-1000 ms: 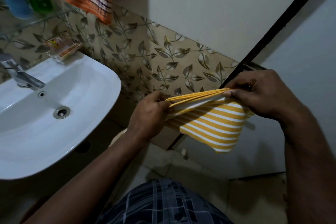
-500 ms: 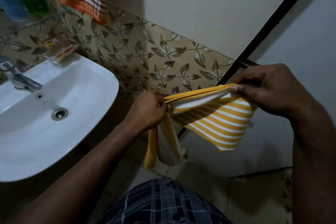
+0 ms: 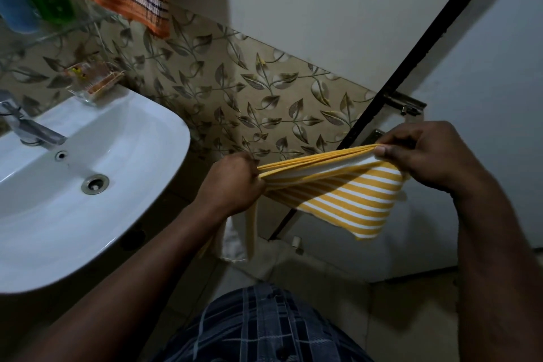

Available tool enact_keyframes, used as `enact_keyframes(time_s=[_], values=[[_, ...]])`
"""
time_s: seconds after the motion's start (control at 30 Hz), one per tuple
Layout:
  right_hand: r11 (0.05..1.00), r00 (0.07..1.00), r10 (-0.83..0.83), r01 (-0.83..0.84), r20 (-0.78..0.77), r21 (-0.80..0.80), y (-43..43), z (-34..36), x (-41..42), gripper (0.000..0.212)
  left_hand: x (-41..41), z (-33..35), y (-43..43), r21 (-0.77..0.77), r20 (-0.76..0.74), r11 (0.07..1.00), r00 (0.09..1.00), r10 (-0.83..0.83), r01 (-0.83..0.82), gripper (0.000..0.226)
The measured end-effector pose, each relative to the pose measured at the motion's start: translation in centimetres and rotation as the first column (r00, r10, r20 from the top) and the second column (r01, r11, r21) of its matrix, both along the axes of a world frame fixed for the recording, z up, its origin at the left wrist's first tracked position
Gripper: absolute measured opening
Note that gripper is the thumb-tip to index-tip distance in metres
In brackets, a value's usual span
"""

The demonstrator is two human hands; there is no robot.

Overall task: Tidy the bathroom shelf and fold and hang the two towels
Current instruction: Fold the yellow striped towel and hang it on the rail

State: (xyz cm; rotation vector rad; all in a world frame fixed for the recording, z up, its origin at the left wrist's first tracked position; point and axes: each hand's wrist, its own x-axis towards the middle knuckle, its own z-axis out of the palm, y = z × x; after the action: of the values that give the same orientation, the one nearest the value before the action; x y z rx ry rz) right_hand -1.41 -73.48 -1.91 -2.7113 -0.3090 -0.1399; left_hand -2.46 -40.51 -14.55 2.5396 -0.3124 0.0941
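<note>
Loose end of the yellow striped towel (image 3: 346,197) dropped below my left hand (image 3: 232,182) a second ago. Folded part's stretched midair, right of the sink (image 3: 176,132): left fist clenched round one end, right hand (image 3: 426,156) pinching the other with thumb and fingers (image 3: 396,137).

left hand (image 3: 232,182) & right hand (image 3: 426,156) bare, forearms (image 3: 132,288) bare too. Dark blue plaid garment (image 3: 264,329) w/ pale grey lines, btm centre.
</note>
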Motion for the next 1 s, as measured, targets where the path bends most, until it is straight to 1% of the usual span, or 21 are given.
enact_keyframes(time_s=[0.1,0.17,0.23,0.3,0.4,0.47,0.53,0.63,0.73,0.83,0.93,1.0], values=[[0.997,0.997,-0.071,0.070,-0.029,-0.037,-1.6,-2.1,0.7,0.012,0.3,0.3,1.4,-0.262,-0.035,0.965,0.999,-0.025,0.015,0.012],[0.993,0.994,-0.103,0.100,-0.043,-0.062,-2.3,-3.4,1.0,0.013,0.2,0.9,1.7,-0.370,-0.021,0.928,0.998,-0.062,0.050,0.014],[0.990,0.990,-0.133,0.130,-0.053,-0.060,-2.7,-4.7,1.2,0.014,0.1,1.5,1.7,-0.434,0.010,0.897,0.996,-0.094,0.089,0.017],[0.989,0.987,-0.149,0.148,-0.060,-0.025,-2.9,-5.9,1.4,0.014,0.0,1.8,1.7,-0.417,0.066,0.901,0.993,-0.096,0.115,0.018],[0.989,0.989,-0.143,0.143,-0.027,0.020,-3.1,-7.0,1.5,0.009,0.0,2.4,2.1,-0.303,0.153,0.942,0.983,-0.100,0.143,0.016],[0.989,0.991,-0.134,0.132,0.020,0.068,-2.9,-7.3,1.3,0.009,0.0,2.9,2.3,-0.233,0.174,0.961,0.979,-0.110,0.149,0.017],[0.985,0.989,-0.137,0.131,0.048,0.112,-2.7,-7.8,1.2,0.012,0.0,3.6,2.3,-0.240,0.143,0.962,0.985,-0.095,0.127,0.027],[0.992,0.993,-0.112,0.111,0.029,0.062,-2.6,-8.8,1.6,0.013,-0.1,4.6,1.9,-0.299,0.091,0.946,0.991,-0.098,0.121,0.035],[0.998,0.997,-0.066,0.066,-0.026,0.005,-2.8,-10.3,1.7,0.011,-0.1,5.5,1.2,-0.291,0.079,0.936,0.980,-0.184,0.199,0.030],[0.997,0.995,-0.064,0.068,-0.078,0.048,-3.2,-11.8,1.1,0.008,0.2,5.8,0.6,-0.253,0.041,0.936,0.969,-0.242,0.245,0.016],[0.993,0.988,-0.082,0.092,-0.135,0.076,-3.0,-12.8,1.0,0.009,0.2,6.0,0.1,-0.287,-0.017,0.930,0.969,-0.246,0.231,0.017],[0.995,0.976,-0.082,0.091,-0.201,0.035,-2.1,-13.4,1.1,0.015,0.0,6.4,-0.3,-0.283,-0.024,0.923,0.961,-0.277,0.259,0.018]])
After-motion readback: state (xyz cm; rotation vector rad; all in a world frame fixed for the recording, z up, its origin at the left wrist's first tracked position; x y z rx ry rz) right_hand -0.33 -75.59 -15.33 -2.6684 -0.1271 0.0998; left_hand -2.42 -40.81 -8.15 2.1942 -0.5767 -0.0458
